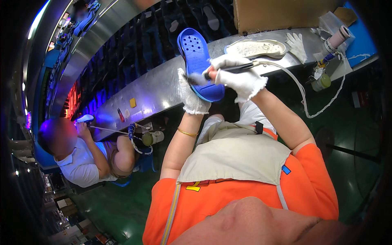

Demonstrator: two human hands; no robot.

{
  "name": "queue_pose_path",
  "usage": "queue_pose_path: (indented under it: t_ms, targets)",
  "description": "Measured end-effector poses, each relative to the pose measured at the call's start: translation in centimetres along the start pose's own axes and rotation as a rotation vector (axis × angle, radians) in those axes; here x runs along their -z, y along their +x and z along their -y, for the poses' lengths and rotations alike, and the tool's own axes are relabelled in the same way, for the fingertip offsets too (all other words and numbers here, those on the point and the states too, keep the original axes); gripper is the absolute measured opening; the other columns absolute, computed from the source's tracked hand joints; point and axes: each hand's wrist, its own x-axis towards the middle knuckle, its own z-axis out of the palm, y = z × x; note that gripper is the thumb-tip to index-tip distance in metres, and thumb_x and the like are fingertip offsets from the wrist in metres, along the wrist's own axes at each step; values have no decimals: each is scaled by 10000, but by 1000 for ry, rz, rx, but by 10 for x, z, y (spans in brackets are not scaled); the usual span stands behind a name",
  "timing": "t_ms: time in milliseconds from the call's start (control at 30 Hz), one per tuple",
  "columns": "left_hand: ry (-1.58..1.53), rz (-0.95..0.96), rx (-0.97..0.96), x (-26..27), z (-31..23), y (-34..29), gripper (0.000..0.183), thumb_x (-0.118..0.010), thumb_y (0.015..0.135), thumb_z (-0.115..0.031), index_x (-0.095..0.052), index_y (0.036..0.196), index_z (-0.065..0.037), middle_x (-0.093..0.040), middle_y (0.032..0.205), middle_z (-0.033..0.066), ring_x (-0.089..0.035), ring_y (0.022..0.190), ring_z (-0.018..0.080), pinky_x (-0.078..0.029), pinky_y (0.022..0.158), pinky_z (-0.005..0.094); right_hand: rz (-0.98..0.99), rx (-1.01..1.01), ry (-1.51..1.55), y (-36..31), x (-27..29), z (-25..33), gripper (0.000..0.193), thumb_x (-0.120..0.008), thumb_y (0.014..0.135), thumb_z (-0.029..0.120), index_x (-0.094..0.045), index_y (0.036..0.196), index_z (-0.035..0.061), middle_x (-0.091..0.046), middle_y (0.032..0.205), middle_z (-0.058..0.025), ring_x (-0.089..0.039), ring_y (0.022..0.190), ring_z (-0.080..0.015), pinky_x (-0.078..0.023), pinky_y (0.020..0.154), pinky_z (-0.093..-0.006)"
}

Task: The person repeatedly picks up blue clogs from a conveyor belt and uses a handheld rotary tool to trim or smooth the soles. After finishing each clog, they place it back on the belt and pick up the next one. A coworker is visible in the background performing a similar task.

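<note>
The left hand clasps a blue sole, the right hand grips a brush over it, and a white sole lies near a glove on the desk.

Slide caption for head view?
Gloved left hand holds a blue shoe sole; gloved right hand holds a brush over it.

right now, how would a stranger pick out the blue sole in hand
Find the metal bench curving across the picture. Over its near edge, the gloved left hand holds the blue sole, dark-dotted end at the top. Its colour sets it apart from the white sole lying to its right.
</note>
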Motion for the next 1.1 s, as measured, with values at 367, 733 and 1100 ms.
queue_pose_path:
  t_ms: [367, 733, 1100]
  targets:
    - [134, 115, 11, -9, 5, 2, 719, -259, 914, -643, -397, 1372, -106, -545, 1265, 130, -556, 1104, 386, -419, 999, 514, -145, 204, 22, 26, 19, -15, 92, -646, 847, 100, -634, 900, 25, -639, 888, -43, -607, 805, -95, -497, 759, -244]
    - [22, 298, 95, 9, -15, 15, 690, -270, 939, -594, -434, 1337, -55, -569, 1209, 169, -590, 1039, 336, -467, 938, 483, -37, 411, -358, 23, 27, -24, 240, -724, 684, -37, -639, 883, 68, -651, 918, -68, -633, 891, -189, -504, 833, -306]
    - [203, 18, -79, -12, -28, 10, 553, -322, 976, -495, -518, 1259, -62, -622, 1135, 121, -626, 980, 246, -506, 897, 378, 332, 668, -717, 27, 47, 7, 330, -712, 565, -21, -590, 845, 103, -633, 927, -77, -603, 874, -295, -496, 770, -325]
